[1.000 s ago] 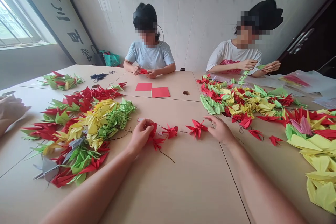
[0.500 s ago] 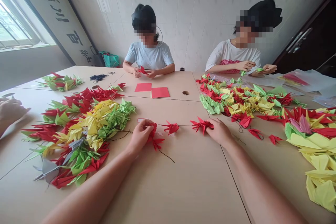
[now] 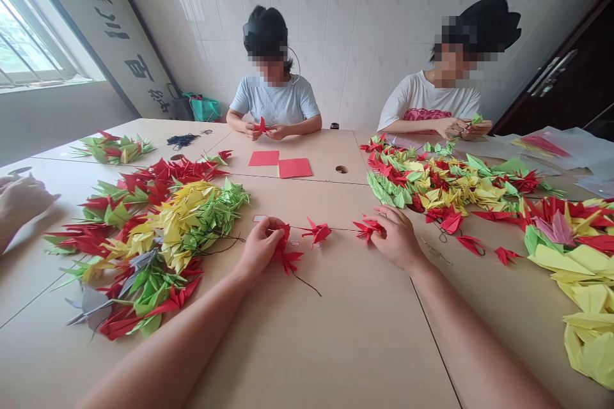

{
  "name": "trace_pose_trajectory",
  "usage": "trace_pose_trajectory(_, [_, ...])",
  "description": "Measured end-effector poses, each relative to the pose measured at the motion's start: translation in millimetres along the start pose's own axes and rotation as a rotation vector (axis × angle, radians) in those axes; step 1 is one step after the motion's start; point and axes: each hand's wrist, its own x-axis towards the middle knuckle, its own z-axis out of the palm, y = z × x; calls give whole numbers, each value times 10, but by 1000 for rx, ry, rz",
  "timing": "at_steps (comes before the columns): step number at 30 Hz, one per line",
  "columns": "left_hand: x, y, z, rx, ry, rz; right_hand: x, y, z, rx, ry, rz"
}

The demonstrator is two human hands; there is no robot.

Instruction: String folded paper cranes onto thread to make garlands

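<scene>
A dark string (image 3: 344, 229) runs level between my two hands, with red folded paper cranes on it. My left hand (image 3: 263, 244) is closed on a red crane at the string's left part; another red crane (image 3: 290, 261) hangs just below it, and a loose string tail (image 3: 307, 284) trails onto the table. One red crane (image 3: 317, 231) sits on the string midway between the hands. At the right, my right hand (image 3: 394, 236) pinches more red paper cranes (image 3: 366, 229), bunched at the fingertips. How many it holds is hidden by the fingers.
Strung cranes lie heaped at the left (image 3: 177, 223) and right (image 3: 446, 182), with yellow ones (image 3: 592, 297) nearer me. Two red paper squares (image 3: 294, 168) lie ahead. Two people fold paper across the table (image 3: 336, 332). Another person's hand (image 3: 26, 201) rests at far left.
My right hand's fingers have shifted over the cranes, and its bunch sits slightly higher. The middle crane has turned a little. Across the table, the right-hand person's hands have come together.
</scene>
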Motion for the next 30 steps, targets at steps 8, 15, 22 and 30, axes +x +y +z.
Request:
trace_pose_trajectory(8, [2, -6, 17, -18, 1, -12, -10, -96, 21, -65, -47, -31])
trace_pose_trajectory(15, [7, -8, 23, 21, -6, 25, 115, -499, 56, 7, -92, -133])
trace_pose_trajectory(22, [-13, 29, 38, 8, -5, 28, 334, -826, 189, 94, -289, -122])
trace_pose_trajectory(30, [-16, -14, 57, 87, -17, 65, 236, -489, 39, 59, -303, -109])
